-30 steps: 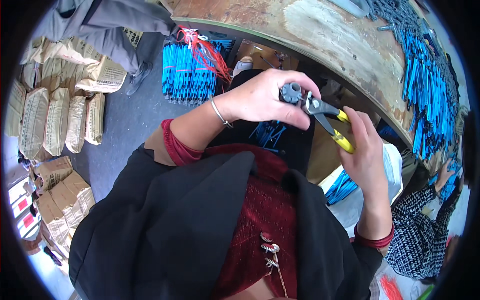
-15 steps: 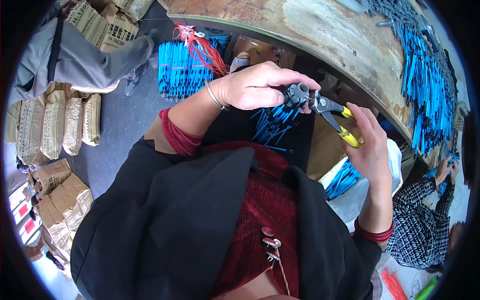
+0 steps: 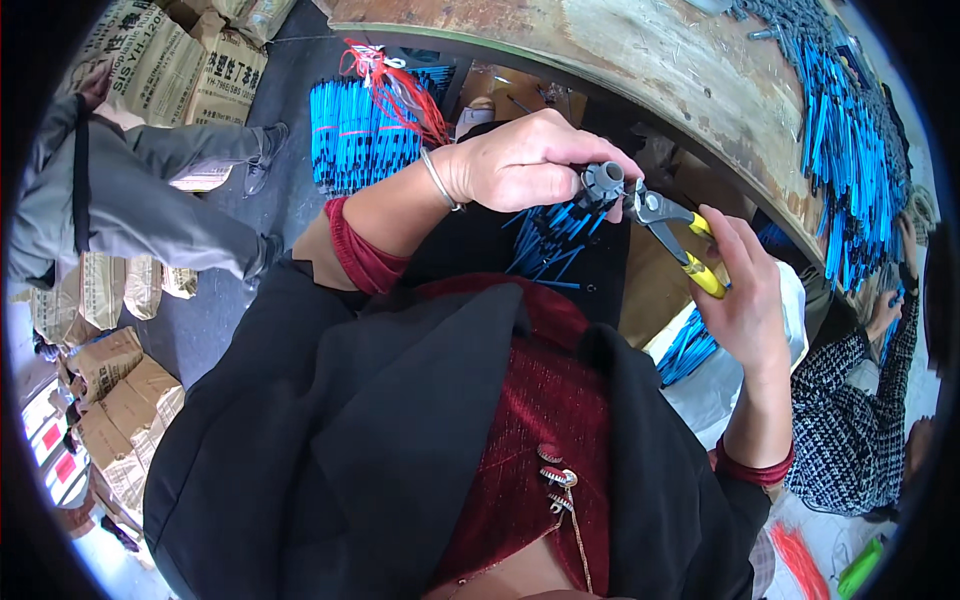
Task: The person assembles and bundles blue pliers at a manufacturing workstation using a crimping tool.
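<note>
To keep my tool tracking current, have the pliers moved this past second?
Yes, the pliers shifted slightly right, judged against the bundle of blue sticks.

Grey notched fitting [image 3: 603, 181] (hollow centre), opening facing up; yellow-handled pliers [image 3: 657, 210], handles spread, head just beside.
</note>
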A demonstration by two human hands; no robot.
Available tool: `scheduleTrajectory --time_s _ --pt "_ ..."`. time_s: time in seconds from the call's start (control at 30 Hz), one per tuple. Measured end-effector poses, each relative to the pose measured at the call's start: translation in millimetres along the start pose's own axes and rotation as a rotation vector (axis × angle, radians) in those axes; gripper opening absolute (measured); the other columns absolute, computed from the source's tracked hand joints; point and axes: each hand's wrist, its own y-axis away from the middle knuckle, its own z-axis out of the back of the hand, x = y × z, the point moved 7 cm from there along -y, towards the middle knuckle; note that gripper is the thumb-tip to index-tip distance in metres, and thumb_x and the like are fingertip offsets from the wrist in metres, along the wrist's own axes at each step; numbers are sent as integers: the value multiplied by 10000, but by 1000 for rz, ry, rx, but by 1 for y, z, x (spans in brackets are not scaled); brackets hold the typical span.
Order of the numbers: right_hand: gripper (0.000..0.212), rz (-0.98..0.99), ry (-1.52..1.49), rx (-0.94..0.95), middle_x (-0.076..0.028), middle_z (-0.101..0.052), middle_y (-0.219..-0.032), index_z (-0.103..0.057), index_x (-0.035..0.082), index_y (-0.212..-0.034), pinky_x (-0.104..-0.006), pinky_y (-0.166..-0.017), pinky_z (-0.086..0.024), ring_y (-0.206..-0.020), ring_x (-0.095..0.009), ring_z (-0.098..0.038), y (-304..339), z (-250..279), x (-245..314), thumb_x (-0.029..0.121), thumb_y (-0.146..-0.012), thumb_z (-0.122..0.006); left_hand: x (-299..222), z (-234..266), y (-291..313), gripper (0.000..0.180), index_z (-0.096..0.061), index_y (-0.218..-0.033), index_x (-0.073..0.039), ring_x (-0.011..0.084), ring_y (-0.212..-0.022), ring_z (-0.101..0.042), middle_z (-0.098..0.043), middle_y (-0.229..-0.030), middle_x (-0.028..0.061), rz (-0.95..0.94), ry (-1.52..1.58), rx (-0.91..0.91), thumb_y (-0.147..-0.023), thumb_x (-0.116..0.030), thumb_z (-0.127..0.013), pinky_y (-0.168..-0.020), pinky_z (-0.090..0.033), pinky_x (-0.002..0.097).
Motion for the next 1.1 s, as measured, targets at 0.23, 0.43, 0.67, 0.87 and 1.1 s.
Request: scheduleTrajectory --time_s 0.23,0.43,0.67,0.87,1.1 --pt "562 -13 79 -95 -143 -566 -983 -515 22 -1140 -342 -688 -489 -815 -302 -590 0 3 6 -20 -605 -677 7 -14 6 464 -563 -1111 10 141 -754 -600 -632 -827 38 295 127 -314 -730 -225 -688 -705 -473 273" --pt "608 -433 -518 645 -153 -618 -914 -458 -25 -1199 -296 -711 -501 -828 -230 -625 17 -23 -18 -38 -643 -704 4 -12 14 502 -615 -1020 -29 82 -722 -562 -628 -813 25 464 125 -279 -586 -147 -836 -672 -458 228" --pt "619 -376 -1694 1132 -160 -635 -827 -413 -43 -1223 -302 -633 -522 -713 -235 -640 40 -95 11 40 -687 -711 1 -23 10 423 -640 -922 -17 80 -711 -563 -624 -778 24 377 166 -107 -582 -171 -840 -652 -455 219" --pt "678 244 -331 147 -187 -630 -792 -386 -45 -1237 -339 -564 -535 -644 -265 -647 -1 -3 11 67 -670 -741 8 -5 11 436 -640 -924 -12 88 -705 -576 -631 -785 30 463 130 -316 -572 -169 -844 -644 -463 226" --pt "681 -328 -1663 1145 -158 -641 -874 -360 7 -1283 -333 -651 -516 -791 -271 -650 49 -95 -5 53 -689 -691 -5 -17 2 392 -635 -916 -7 94 -694 -578 -624 -780 26 263 66 -57 -596 -136 -823 -636 -462 222"
